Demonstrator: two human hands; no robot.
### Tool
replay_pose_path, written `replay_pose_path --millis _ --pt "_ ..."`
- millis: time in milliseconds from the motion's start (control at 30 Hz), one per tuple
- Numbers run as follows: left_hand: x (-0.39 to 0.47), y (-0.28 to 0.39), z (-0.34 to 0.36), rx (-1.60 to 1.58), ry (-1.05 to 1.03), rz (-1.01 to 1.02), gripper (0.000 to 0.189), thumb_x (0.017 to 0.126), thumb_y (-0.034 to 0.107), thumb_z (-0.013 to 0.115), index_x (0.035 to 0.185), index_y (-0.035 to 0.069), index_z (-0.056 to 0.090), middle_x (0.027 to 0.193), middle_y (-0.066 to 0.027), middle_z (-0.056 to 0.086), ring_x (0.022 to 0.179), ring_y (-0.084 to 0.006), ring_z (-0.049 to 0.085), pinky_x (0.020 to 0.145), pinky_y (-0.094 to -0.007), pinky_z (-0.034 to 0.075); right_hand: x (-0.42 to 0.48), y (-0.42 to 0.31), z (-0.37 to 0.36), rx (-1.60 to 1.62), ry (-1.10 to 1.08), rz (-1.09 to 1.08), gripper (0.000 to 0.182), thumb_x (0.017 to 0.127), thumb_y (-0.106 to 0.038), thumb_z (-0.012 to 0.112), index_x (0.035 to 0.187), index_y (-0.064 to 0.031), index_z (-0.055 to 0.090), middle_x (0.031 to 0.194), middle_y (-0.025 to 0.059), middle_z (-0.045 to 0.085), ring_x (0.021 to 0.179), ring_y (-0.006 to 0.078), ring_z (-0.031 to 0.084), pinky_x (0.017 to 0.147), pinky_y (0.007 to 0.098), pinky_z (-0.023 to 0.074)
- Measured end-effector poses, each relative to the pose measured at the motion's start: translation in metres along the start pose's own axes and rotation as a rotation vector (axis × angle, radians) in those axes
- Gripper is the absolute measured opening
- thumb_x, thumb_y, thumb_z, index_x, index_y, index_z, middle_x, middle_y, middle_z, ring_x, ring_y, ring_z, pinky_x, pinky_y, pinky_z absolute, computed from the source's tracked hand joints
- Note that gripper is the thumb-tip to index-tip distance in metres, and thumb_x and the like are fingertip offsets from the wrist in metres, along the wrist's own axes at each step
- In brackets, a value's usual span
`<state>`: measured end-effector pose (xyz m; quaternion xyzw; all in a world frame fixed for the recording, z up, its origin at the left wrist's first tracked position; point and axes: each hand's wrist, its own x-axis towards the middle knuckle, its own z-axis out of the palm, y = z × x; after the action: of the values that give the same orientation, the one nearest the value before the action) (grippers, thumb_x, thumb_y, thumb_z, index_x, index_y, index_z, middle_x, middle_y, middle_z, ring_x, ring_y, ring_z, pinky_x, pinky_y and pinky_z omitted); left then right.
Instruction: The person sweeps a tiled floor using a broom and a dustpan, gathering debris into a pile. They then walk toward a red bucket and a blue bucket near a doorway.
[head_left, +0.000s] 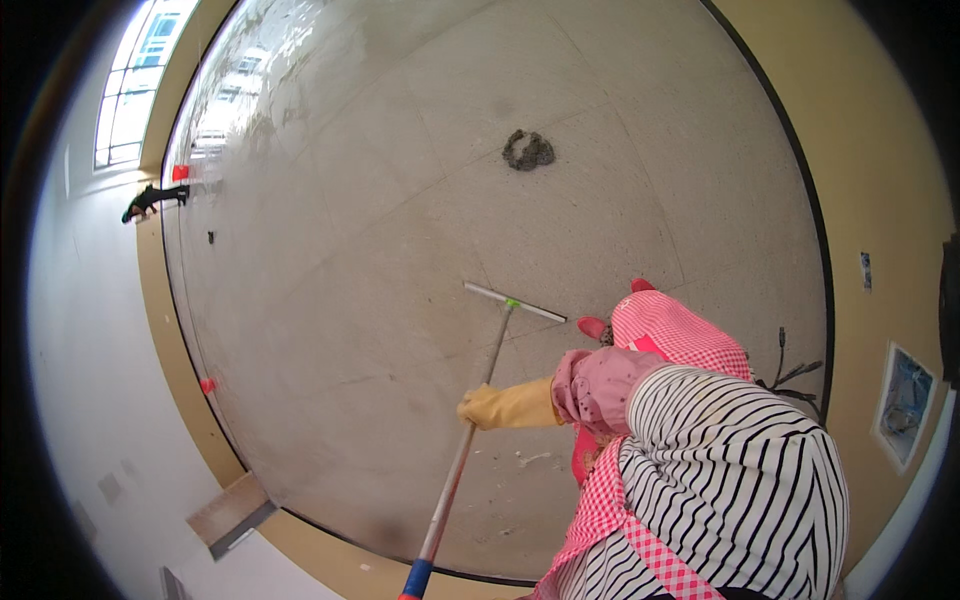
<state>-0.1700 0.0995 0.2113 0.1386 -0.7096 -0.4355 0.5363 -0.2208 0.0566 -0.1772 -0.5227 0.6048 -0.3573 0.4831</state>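
Note:
My right hand (480, 409), in a yellow rubber glove, grips the metal pole (450, 495) of a floor squeegee partway along its length. A pink sleeve cover (607, 386) reaches over the forearm below a striped sleeve. The squeegee's straight head (516, 302), with a green joint in its middle, rests on the grey floor ahead of my red shoe (592, 327). A blue and red grip (417, 579) on the pole runs off the bottom of the view. My left hand is out of view.
A dark clump of wet-looking debris (529, 150) lies on the floor (390, 247). Cables (791, 379) stick out near the right wall, below an open wall box (906, 409). Another person (156, 199) stands at the far wall beside a red object (181, 173). Wet floor reflects the window (142, 82).

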Motion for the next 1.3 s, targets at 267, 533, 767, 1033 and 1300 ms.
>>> replay_pose_path --millis 267,533,767,1033,1300 --pt "-0.036 -0.075 -0.036 -0.126 0.1 -0.125 0.045 0.089 0.018 0.042 0.125 -0.008 0.037 0.049 -0.0029 0.04 0.041 -0.0119 0.031 0.045 -0.0285 0.03 -0.024 0.046 -0.086 -0.257 0.517 -0.051 0.013 0.064 -0.005 0.061 0.075 -0.0126 0.06 0.086 0.0127 0.062 0.074 0.0321 0.06 0.063 0.0397 0.0481" --pt "-0.05 -0.194 0.092 -0.371 -0.32 -0.556 0.021 0.085 0.009 0.049 0.101 -0.003 0.055 0.063 -0.0068 0.054 0.061 -0.0169 0.052 0.079 -0.0466 0.045 -0.131 0.185 -0.245 0.06 1.155 0.444 0.007 0.073 -0.015 0.057 0.074 -0.0084 0.057 0.075 0.0118 0.056 0.067 0.0268 0.053 0.06 0.0369 0.0439" --pt "0.027 -0.218 0.188 -0.412 -0.538 -0.655 0.021 0.086 0.009 0.055 0.101 -0.004 0.059 0.082 -0.0158 0.064 0.075 -0.0193 0.062 0.093 -0.0454 0.041 -0.171 0.182 -0.361 0.426 1.415 0.418 0.018 0.078 -0.017 0.053 0.068 -0.0032 0.046 0.065 0.0134 0.046 0.062 0.0251 0.048 0.058 0.0368 0.0395" --pt "0.059 -0.201 0.135 0.034 -0.426 -0.403 0.022 0.088 0.015 0.049 0.087 -0.004 0.061 0.072 -0.0124 0.061 0.059 -0.0152 0.055 0.095 -0.0493 0.04 0.022 0.156 -0.357 -0.029 0.785 0.434 0.01 0.079 -0.009 0.053 0.07 -0.0085 0.055 0.077 0.0093 0.055 0.078 0.0226 0.053 0.084 0.0321 0.0454" --pt "0.039 -0.089 0.033 0.354 -0.338 -0.375 0.025 0.09 0.016 0.042 0.094 -0.004 0.057 0.055 -0.009 0.048 0.06 -0.0185 0.051 0.089 -0.0491 0.043 0.078 0.052 -0.164 -0.126 0.567 -0.134 0.024 0.056 0.0 0.067 0.071 -0.0128 0.055 0.079 0.0077 0.053 0.076 0.0259 0.053 0.064 0.0364 0.0437"
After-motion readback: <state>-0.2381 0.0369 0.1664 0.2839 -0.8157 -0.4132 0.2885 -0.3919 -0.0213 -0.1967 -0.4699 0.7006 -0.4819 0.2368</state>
